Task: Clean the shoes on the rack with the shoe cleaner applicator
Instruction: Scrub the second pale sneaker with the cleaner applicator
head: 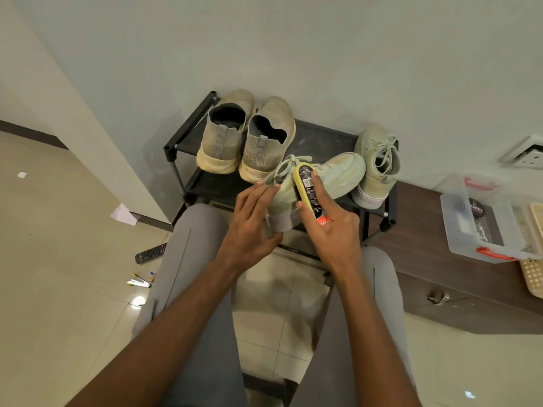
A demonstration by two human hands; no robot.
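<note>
The grey-trousered knees (188, 259) frame both hands. The left hand (249, 221) grips the heel of the pale green lace-up canvas sneaker (332, 174), probably steadying it on its side over the black metal shoe rack (182, 136). The right hand (332, 227) clamps the yellow-edged black shoe cleaner applicator (307, 186) against the upper for rubbing. The applicator's working face is hidden. 3 other shoes stand on the rack.
</note>
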